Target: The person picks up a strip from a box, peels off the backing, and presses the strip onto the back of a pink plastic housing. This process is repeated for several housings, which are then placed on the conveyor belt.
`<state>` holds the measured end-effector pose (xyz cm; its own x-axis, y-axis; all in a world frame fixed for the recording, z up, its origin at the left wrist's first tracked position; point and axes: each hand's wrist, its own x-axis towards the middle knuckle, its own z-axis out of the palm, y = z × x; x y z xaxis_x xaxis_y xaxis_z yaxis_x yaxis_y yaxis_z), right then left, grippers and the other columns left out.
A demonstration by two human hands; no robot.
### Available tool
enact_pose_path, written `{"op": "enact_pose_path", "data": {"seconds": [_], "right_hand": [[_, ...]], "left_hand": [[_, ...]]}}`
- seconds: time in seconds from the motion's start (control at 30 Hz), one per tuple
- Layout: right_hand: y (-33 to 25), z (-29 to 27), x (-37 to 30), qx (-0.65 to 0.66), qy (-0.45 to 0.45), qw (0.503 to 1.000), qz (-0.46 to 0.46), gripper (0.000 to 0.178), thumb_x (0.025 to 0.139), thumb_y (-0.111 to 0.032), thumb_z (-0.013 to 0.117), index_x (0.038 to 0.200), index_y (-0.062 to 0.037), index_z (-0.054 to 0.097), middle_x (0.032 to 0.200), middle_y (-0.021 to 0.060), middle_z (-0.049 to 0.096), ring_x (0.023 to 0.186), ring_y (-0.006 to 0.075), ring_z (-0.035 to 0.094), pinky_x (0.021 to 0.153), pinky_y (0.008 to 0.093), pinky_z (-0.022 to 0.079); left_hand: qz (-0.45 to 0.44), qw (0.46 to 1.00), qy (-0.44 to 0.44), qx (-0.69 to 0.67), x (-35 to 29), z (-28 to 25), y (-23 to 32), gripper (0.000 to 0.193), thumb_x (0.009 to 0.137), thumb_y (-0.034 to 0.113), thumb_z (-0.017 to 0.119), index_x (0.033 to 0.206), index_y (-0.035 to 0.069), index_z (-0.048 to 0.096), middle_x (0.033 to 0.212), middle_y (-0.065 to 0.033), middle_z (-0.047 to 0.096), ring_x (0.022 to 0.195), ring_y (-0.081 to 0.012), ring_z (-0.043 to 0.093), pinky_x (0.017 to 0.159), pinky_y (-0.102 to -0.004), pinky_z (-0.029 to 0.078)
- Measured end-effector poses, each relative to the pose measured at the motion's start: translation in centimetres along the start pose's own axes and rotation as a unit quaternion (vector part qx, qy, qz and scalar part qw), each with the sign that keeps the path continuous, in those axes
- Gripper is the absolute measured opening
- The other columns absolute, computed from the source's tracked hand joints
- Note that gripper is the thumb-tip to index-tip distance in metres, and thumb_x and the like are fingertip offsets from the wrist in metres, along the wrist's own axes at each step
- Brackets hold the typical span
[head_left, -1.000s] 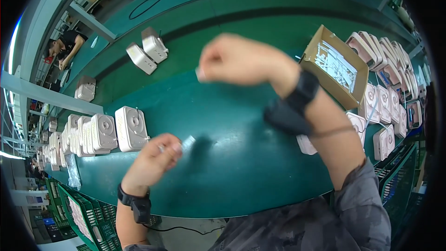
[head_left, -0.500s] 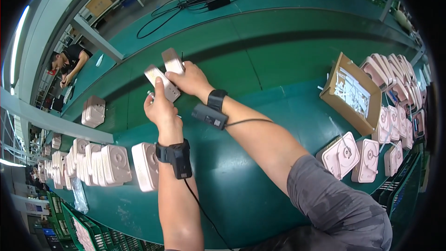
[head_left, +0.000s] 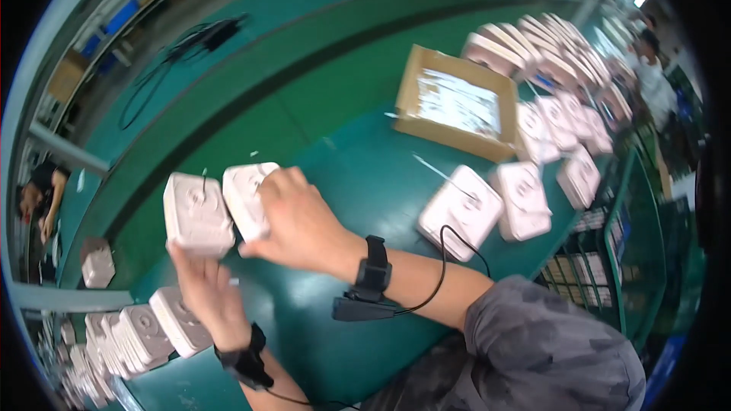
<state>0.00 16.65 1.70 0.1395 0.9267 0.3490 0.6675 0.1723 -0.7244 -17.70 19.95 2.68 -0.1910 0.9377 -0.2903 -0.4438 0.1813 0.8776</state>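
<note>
Two pale pink square plastic housings are side by side in front of me, their round-centred faces turned up. My right hand grips the right housing, fingers over its right side and thumb at its lower edge. The left housing has a short dark wire end standing up from its face. My left hand is just below it, one digit stretched to its lower left corner and the other fingers curled in. A small white tip shows beside those curled fingers; what it belongs to is hidden. Motion blurs both hands.
An open cardboard box of white strips stands right of centre. More pink housings lie around it and in stacks behind. A row of housings lines the lower left. Black cables lie at the back; a co-worker sits far left.
My view has swung right. The two housings, held up on edge before, now show their round-centred faces. My right hand has shifted onto the right housing's side; my left hand is lower, below the left one.
</note>
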Motion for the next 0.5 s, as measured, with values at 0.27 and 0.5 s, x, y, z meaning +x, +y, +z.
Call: {"op": "enact_pose_path", "data": {"seconds": [0.27,0.5], "right_hand": [[0.0,-7.4,-15.0,-0.162,-0.141,0.969,-0.12,0.074,0.068,-0.032,0.088,0.127,0.0006,0.058,0.127,0.0117,0.056,0.121,0.0297,0.05,0.098,0.0425,0.041],[0.5,-11.7,-19.2,-0.124,-0.229,0.955,-0.14,0.071,0.073,-0.029,0.085,0.133,-0.0037,0.057,0.13,0.0084,0.056,0.124,0.0276,0.05,0.098,0.0417,0.041]], "left_hand": [[-0.108,0.973,0.033,-0.203,-11.3,-11.5,-3.9,0.035,0.106,0.04,0.058,0.086,0.012,0.053,0.062,0.0066,0.028,0.047,-0.0052,0.022,0.038,-0.0226,0.017],[-0.043,0.978,0.121,-0.164,-16.9,-16.2,-4.3,0.02,0.108,0.03,0.055,0.103,0.01,0.055,0.065,0.0062,0.03,0.049,-0.0047,0.025,0.039,-0.0218,0.019]]}}
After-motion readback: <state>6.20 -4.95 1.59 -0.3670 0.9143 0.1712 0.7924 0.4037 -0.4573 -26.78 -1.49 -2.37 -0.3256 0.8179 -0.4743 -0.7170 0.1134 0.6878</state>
